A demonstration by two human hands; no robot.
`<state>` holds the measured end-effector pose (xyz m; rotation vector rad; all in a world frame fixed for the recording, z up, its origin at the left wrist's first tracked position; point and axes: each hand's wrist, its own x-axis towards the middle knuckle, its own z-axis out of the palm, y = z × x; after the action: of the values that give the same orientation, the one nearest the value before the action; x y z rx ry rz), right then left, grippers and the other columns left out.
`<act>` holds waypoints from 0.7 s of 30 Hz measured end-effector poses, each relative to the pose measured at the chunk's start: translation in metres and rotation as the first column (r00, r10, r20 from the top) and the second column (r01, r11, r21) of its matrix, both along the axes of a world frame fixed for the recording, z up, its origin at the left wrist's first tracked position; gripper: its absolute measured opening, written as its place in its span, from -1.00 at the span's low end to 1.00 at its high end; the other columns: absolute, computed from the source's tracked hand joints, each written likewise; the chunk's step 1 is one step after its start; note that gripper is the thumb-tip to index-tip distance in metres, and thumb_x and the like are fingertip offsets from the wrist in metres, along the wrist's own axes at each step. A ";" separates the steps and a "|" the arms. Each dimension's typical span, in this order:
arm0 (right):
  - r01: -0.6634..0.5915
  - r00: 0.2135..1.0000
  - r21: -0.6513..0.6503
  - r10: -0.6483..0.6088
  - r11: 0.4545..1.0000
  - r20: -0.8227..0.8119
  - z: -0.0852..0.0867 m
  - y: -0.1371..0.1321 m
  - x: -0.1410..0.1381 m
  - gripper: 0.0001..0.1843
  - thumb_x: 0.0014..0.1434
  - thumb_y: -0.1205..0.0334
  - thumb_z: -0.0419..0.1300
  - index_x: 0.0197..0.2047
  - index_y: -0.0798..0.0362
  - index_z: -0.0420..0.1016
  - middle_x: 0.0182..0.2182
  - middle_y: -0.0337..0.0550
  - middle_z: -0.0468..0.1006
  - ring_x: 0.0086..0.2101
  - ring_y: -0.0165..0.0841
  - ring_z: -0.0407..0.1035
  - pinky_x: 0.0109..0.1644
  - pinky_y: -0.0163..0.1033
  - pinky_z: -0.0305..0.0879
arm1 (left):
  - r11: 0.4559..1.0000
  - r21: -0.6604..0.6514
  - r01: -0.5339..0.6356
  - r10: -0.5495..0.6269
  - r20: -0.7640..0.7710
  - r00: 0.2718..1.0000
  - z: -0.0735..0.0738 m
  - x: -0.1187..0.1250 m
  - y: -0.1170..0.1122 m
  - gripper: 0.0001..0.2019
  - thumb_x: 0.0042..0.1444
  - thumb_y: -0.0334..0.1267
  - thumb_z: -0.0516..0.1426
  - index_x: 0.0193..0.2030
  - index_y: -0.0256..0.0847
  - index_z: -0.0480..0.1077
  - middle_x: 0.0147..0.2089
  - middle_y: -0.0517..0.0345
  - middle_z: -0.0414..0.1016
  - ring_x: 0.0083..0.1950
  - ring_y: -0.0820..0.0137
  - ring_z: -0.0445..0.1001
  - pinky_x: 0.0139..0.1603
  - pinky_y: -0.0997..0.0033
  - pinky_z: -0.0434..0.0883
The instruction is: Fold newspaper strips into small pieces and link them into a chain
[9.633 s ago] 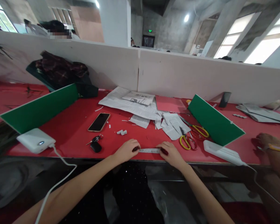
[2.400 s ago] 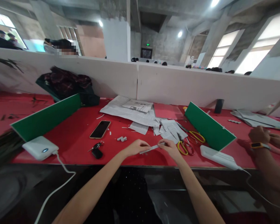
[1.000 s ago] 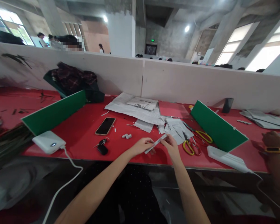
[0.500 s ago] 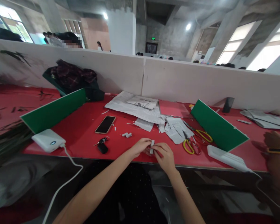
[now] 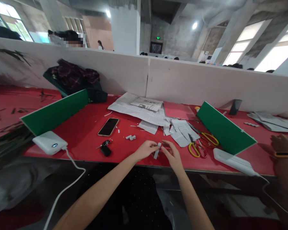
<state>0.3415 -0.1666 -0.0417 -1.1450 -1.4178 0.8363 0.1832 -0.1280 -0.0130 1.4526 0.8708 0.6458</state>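
A narrow folded strip of newsprint [image 5: 156, 154] stands tilted between my two hands, just above the front edge of the red table. My left hand [image 5: 145, 150] is closed on it, thumb across its upper part. On the right side of the strip, my right hand [image 5: 172, 155] has its fingers parted, the tips very close to the paper; whether they touch it I cannot tell. Small folded paper pieces [image 5: 132, 138] lie to the left of my hands. Cut newsprint sheets [image 5: 181, 134] and scissors with yellow and red handles [image 5: 194, 150] lie to the right.
A phone [image 5: 108, 126] and keys [image 5: 106, 150] lie at left. Larger newspapers [image 5: 124, 107] sit at the back. Green dividers [image 5: 225, 131] and white power banks [image 5: 50, 143] with cables flank the place. At far right is another person's arm [image 5: 284, 153] with a watch.
My right hand's fingers have spread and lifted from the paper strip. The strip has tilted a little, its top leaning right, still in my left hand.
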 end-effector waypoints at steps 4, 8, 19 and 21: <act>-0.118 0.992 -0.136 0.111 0.984 -0.065 0.004 0.014 0.001 -0.77 0.03 0.08 0.18 -0.33 0.06 0.48 -0.38 -0.14 0.53 -0.33 -0.31 0.39 -0.22 -0.24 0.31 | 0.993 0.112 0.042 -0.036 -0.052 0.998 -0.007 0.000 0.000 -0.73 0.02 -0.12 0.09 -0.44 -0.33 0.39 -0.53 0.16 0.41 -0.50 0.46 0.34 -0.46 0.50 0.23; -0.141 0.990 -0.167 0.134 0.976 -0.051 0.010 0.019 0.000 -0.76 0.00 0.07 0.19 -0.45 0.09 0.47 -0.51 -0.20 0.48 -0.44 -0.37 0.33 -0.32 -0.30 0.26 | 0.988 0.150 0.021 -0.001 -0.128 0.992 -0.009 -0.001 -0.001 -0.70 0.01 -0.07 0.09 -0.49 -0.32 0.37 -0.57 0.17 0.37 -0.50 0.46 0.33 -0.46 0.50 0.25; -0.074 0.988 -0.120 0.089 0.990 0.128 0.023 0.015 -0.010 -0.71 0.09 0.08 0.06 -0.51 0.09 0.37 -0.60 -0.27 0.33 -0.52 -0.42 0.20 -0.43 -0.34 0.09 | 0.999 0.017 0.037 -0.036 -0.060 0.998 -0.001 -0.003 -0.005 -0.69 -0.05 -0.05 0.14 -0.52 -0.33 0.36 -0.61 0.21 0.36 -0.56 0.46 0.37 -0.48 0.46 0.34; -0.085 0.986 -0.129 0.101 0.988 0.130 0.022 0.015 -0.010 -0.68 0.11 0.06 0.04 -0.56 0.07 0.30 -0.64 -0.31 0.25 -0.55 -0.44 0.15 -0.47 -0.35 0.05 | 0.999 0.019 0.045 -0.044 -0.063 0.997 -0.003 -0.002 -0.005 -0.67 -0.03 -0.03 0.11 -0.51 -0.32 0.37 -0.60 0.20 0.38 -0.55 0.45 0.40 -0.47 0.46 0.35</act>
<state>0.3313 -0.1514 -0.0194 -1.2568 -1.5594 0.9372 0.1809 -0.1330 -0.0161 1.5134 0.8800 0.5804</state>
